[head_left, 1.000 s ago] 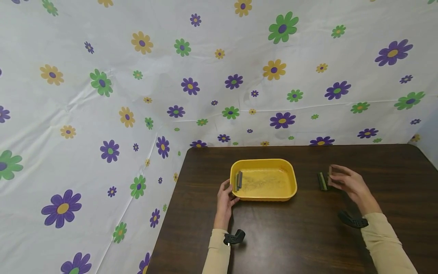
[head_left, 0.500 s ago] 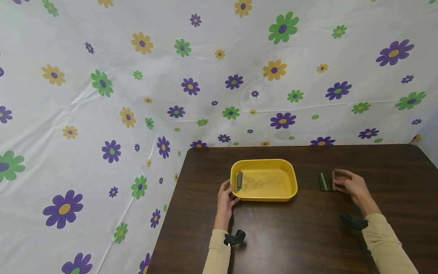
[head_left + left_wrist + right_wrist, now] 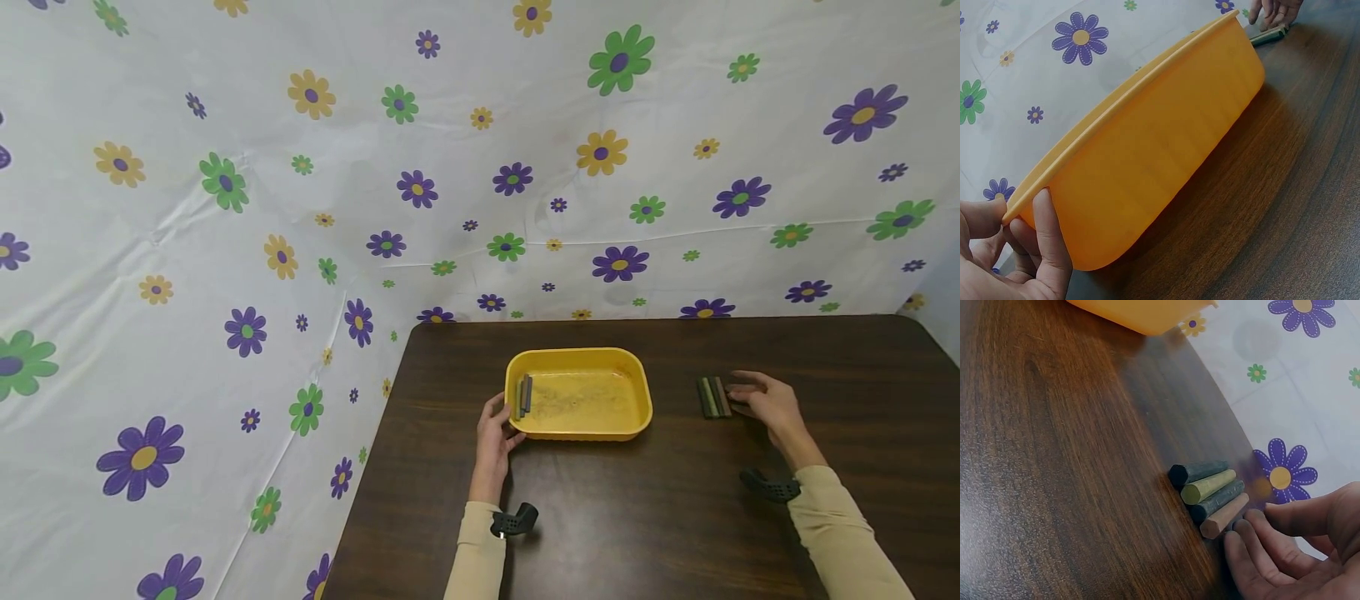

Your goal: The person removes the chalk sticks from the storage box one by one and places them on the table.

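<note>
At its near left corner, the yellow tray (image 3: pixel 585 435) is gripped by my left hand (image 3: pixel 492 440); in the left wrist view the thumb is on the rim and the fingers are against the outer wall. My right hand (image 3: pixel 774 410) is beside a brown crayon (image 3: pixel 1225 516), fingertips (image 3: pixel 1255 517) loosely bent right at its side, with nothing held. The brown crayon lies at the right end of a tight row with a green crayon (image 3: pixel 1209 486) and dark crayons (image 3: pixel 1221 499). Their visible ends are faceted.
Several thin crayons (image 3: pixel 522 396) lie at the left end inside the tray. The dark wooden table (image 3: pixel 622 517) meets a flower-printed white sheet (image 3: pixel 480 150) at its back and left. A black band (image 3: pixel 771 485) circles the right wrist.
The right hand lowered the brown crayon, slid it left against the row and released its grip. The left hand and tray stay still.
</note>
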A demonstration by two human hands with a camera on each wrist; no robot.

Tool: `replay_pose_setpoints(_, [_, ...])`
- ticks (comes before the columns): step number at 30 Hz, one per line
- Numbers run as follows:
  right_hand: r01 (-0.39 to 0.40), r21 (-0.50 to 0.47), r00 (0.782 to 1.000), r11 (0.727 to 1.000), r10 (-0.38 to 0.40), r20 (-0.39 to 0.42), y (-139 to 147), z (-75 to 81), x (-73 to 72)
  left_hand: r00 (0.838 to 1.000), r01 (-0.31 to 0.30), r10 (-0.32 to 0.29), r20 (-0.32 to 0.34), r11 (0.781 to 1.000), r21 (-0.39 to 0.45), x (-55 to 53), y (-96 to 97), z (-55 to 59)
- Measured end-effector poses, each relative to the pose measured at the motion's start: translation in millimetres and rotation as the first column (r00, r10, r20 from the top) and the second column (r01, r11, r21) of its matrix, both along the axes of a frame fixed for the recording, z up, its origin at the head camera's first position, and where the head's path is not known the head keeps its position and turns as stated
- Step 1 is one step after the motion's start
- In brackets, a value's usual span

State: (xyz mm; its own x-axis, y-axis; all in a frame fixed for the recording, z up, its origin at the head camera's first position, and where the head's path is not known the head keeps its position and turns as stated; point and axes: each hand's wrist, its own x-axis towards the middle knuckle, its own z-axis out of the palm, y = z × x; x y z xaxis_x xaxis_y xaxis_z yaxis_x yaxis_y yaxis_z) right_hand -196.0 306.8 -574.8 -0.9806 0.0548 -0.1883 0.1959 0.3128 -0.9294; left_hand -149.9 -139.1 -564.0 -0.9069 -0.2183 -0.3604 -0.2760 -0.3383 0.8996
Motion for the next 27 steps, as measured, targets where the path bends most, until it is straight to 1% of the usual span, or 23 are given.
replay_pose_setpoints(6, [0.038,-0.097,0.999,0.995,-0.038,0.005,0,3.5,1.2,1.0,0.003,-0.003,0.002,1.0,0.002,-0.3,-0.6,-0.6])
replay_pose_setpoints(9, [0.047,-0.127,0.999,0.991,-0.046,0.012,-1,5.9,1.1,1.0,0.009,-0.009,-0.002,1.0,-0.002,0.0,-0.9,-0.6])
replay_pose_setpoints(16, [0.048,-0.161,0.999,0.986,-0.05,-0.007,-3,12.3,0.3,1.0,0.01,-0.01,-0.01,1.0,0.006,0.3,-1.6,-1.2])
replay_pose_setpoints(22, [0.043,-0.285,0.999,0.958,-0.047,-0.009,-7,20.0,-0.6,1.0,0.007,-0.007,-0.012,1.0,0.004,-0.9,-1.3,-2.3])
replay_pose_setpoints(24, [0.04,-0.3,0.999,0.953,-0.044,-0.007,-10,23.3,-0.7,1.0,0.006,-0.006,-0.014,1.0,0.002,-1.4,-0.9,-2.9])
replay_pose_setpoints(27, [0.03,-0.295,0.999,0.955,-0.036,-0.014,-14,28.9,-0.7,1.0,0.001,-0.001,-0.01,1.0,0.01,-2.1,-0.5,-3.9])
